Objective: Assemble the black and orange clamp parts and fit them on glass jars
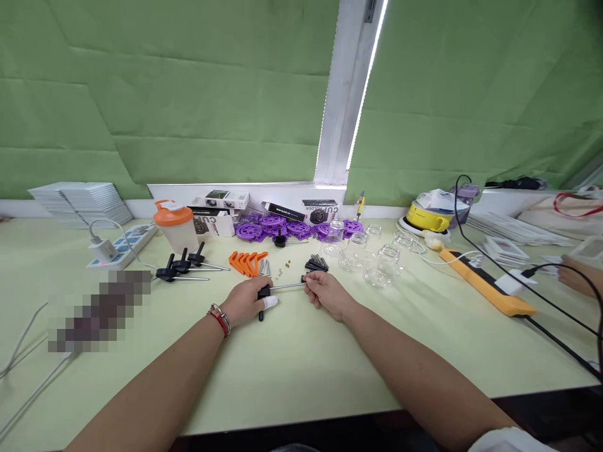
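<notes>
My left hand (242,302), its thumb wrapped in white, is closed around a black handle (264,292) from which a thin metal rod (288,287) runs to the right. At the far end of that rod, my right hand (330,296) pinches a small black piece (304,279); the fingers partly hide it. Several orange angled parts (247,263) lie just beyond my left hand, beside metal pins (265,269) and tiny brass pieces (288,263). Small black parts (316,263) are heaped beyond my right hand. Similar black-handled rods (181,267) rest to the left.
Purple round plastic parts (273,226) and cardboard boxes (214,223) line the back. Glass jars (377,267) stand right of centre. A shaker bottle (176,226) and white power strip (127,246) are left; an orange power strip (490,285) and another person's hand (579,276) are right.
</notes>
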Motion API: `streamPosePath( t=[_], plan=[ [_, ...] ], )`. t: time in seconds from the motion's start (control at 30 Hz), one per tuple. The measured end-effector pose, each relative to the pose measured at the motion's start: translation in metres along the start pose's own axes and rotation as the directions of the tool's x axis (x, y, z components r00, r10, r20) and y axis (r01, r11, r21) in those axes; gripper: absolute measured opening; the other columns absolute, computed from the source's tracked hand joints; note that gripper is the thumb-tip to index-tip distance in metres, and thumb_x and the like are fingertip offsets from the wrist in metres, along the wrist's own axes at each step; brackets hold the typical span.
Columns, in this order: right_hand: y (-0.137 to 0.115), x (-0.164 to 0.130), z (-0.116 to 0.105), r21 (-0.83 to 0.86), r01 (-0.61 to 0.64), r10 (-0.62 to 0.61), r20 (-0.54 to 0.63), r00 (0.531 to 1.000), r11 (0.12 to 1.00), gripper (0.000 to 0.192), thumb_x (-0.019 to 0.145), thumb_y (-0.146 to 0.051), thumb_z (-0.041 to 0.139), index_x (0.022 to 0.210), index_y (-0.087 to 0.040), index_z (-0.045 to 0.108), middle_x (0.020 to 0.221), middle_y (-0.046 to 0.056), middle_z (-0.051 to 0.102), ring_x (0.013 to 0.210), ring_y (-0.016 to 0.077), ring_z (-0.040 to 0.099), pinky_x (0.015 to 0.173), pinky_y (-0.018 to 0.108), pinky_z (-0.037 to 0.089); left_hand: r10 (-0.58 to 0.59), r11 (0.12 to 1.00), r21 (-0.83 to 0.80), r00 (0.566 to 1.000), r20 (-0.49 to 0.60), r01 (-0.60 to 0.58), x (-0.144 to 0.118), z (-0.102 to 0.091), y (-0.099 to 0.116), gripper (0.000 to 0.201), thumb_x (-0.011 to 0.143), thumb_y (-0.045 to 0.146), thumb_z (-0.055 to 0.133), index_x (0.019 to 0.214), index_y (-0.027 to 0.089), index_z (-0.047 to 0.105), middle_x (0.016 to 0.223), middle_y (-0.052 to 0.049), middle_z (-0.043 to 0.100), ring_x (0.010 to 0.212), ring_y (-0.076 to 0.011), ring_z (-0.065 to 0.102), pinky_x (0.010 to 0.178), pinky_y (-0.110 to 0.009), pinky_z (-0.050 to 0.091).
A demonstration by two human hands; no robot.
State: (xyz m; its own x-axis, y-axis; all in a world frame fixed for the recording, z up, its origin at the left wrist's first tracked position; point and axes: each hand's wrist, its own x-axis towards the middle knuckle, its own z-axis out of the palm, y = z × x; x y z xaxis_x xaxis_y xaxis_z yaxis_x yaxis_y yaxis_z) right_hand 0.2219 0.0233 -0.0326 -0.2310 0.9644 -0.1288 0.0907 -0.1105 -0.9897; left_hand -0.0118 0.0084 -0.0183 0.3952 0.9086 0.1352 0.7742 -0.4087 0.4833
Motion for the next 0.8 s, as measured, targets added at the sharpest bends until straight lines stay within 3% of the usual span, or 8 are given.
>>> streamPosePath(
  t=[0.3, 0.8],
  plan=[
    [0.0047, 0.0016, -0.0004, -0.024, 0.023, -0.023, 0.012, 1.000, 0.999, 0.010, 0.076, -0.025, 0.055, 0.079, -0.018, 0.050, 0.061, -0.003, 0.053, 0.045, 0.0061, 0.045, 0.037, 0.017, 0.035, 0.005, 1.000, -0.002, 1.000, -0.008, -0.005, -0.0005, -0.0007, 0.0018, 0.032, 0.077, 0.049, 0.051, 0.095, 0.023, 0.055, 0.085, -0.002, 0.061, 0.075, -0.0189, 0.054, 0.065, -0.029, 0.040],
    [-0.0022, -0.0014, 0.0024, -0.126, -0.006, 0.006, 0.006, 1.000, 0.992, 0.025, 0.085, -0.035, 0.046, 0.067, -0.017, 0.048, 0.045, -0.004, 0.048, 0.034, 0.0052, 0.036, 0.036, 0.018, 0.030, 0.013, 1.000, -0.013, 1.000, -0.008, -0.013, -0.0011, -0.0016, 0.0019, 0.033, 0.078, 0.051, 0.051, 0.095, 0.023, 0.055, 0.087, -0.002, 0.061, 0.076, -0.0190, 0.054, 0.066, -0.028, 0.041]
  ],
)
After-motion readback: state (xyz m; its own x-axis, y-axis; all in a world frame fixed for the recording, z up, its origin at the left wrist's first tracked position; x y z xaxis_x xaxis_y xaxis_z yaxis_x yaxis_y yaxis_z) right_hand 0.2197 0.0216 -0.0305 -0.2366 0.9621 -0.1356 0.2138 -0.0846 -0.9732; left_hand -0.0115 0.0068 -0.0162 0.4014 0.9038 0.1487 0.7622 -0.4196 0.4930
